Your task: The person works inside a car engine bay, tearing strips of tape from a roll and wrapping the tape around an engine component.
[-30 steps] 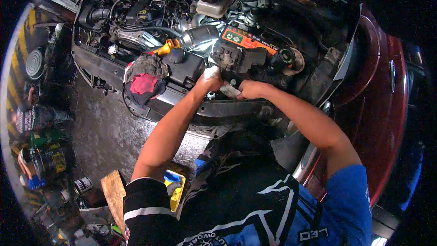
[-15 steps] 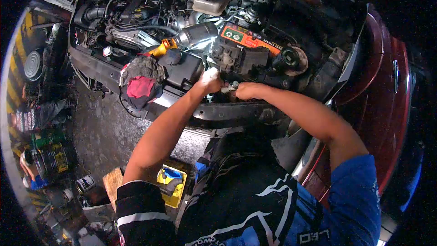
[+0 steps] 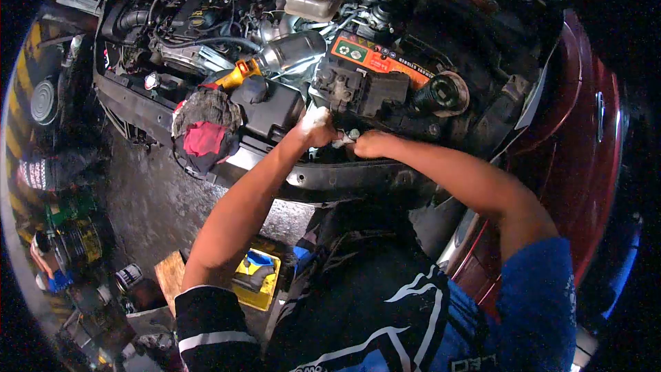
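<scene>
My left hand is closed at the front of a car's engine bay, just behind the front crossmember. Its back is brightly lit. My right hand is closed beside it, knuckles up. Between the two hands shows a small pale fitting, with both hands' fingers against it; its kind is too small to make out. Behind the hands sits a battery with an orange label. A black plastic box lies to the left of my left hand.
A work light with a yellow handle lies over the engine. A grey and red rag rests on the front edge. On the floor stand a yellow tray and a can. A red car is at right.
The view has shifted slightly, so the engine bay sits a little further left. Both hands stay closed at the small fitting, with little visible movement.
</scene>
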The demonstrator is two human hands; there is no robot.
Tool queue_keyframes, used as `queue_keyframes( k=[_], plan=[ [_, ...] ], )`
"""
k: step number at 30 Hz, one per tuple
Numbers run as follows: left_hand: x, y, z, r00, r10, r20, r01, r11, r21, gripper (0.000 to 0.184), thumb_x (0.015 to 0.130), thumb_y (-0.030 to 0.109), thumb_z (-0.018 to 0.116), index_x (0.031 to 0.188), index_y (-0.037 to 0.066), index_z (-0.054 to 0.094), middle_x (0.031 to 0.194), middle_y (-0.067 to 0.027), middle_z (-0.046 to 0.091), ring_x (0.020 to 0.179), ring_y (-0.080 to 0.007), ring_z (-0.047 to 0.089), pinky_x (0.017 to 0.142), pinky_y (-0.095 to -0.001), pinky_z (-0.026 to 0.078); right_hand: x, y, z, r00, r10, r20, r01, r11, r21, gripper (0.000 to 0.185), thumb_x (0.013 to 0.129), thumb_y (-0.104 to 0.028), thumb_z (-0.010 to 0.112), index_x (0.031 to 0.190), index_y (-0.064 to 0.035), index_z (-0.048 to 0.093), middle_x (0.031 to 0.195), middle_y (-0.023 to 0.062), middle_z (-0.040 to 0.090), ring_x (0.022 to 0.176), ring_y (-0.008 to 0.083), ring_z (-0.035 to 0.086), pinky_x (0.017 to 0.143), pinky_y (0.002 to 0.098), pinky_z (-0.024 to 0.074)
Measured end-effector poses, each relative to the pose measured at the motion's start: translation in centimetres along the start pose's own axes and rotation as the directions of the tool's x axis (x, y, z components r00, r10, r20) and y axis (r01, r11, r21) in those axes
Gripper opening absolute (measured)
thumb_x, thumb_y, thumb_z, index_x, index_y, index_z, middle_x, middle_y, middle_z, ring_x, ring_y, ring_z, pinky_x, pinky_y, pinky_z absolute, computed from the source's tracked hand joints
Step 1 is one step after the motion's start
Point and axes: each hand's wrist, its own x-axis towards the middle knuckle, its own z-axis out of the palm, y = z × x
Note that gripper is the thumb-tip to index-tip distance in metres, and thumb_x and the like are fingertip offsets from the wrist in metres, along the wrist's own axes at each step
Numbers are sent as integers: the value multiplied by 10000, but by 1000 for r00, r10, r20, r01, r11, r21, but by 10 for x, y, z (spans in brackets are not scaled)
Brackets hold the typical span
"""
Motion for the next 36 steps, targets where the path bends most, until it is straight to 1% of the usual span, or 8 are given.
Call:
queue_keyframes(
  k=[7,10,16,20,27,30,32,36],
  plan=[
    [-22,29,-3,922,199,-331,-147,974,174,393,751,209,775,1081,15,685,973,-193,701,919,-325,657,847,-391,503,6,-1,1,995,-50,91,70,968,-239,558,1014,-451,249,1286,-95,580,1213,223,628,1084,398,624,952,516,467],
    [-17,30,-9,992,5,-125,17,984,176,478,786,202,755,1238,109,629,1175,-132,676,1045,-290,637,912,-381,484,3,-4,-2,999,29,16,-27,993,-115,522,999,-407,264,1231,-106,621,1224,200,632,1076,400,631,937,547,472],
    [10,-24,19,990,88,-109,-113,961,-253,446,792,174,737,1216,85,631,1161,-127,683,1044,-273,640,907,-361,488,0,4,-2,996,88,1,-88,996,23,671,972,-562,291,1221,-35,622,1250,235,604,1162,391,579,991,468,442],
    [-6,3,4,984,94,-151,-101,994,-39,421,784,132,727,1189,63,637,1108,-141,697,1004,-271,652,884,-372,497,-40,-8,-27,984,165,64,-173,974,147,779,937,-663,331,1145,17,648,1152,259,641,1109,388,604,967,441,449],
    [-12,21,-4,992,47,-118,-41,998,49,389,791,158,739,1155,49,655,1059,-157,706,964,-262,663,856,-390,505,-81,-2,-42,990,-114,-78,138,849,510,448,997,-365,471,1284,-42,589,1227,223,624,1101,358,607,962,401,445],
    [-1,2,6,993,64,-96,-66,998,-18,455,789,127,745,1217,43,618,1134,-119,693,1028,-244,638,896,-381,503,-69,12,-31,970,-241,-26,237,917,322,528,989,-351,481,1470,-149,395,1358,219,540,1172,355,570,988,389,433],
    [16,-29,23,984,140,-112,-174,893,-416,479,799,118,737,1248,40,593,1187,-97,670,1074,-235,616,918,-380,499,-54,24,-17,948,-320,7,303,904,302,580,988,-327,474,1519,-215,270,1389,241,500,1201,374,549,1021,408,411],
    [37,-62,36,983,167,-72,-171,712,-681,507,815,89,719,1293,44,556,1255,-79,631,1121,-225,585,951,-377,488,-55,5,-25,978,-112,178,111,994,13,607,986,-279,379,1551,-241,162,1454,282,401,1276,387,496,1087,438,376]
  ],
)
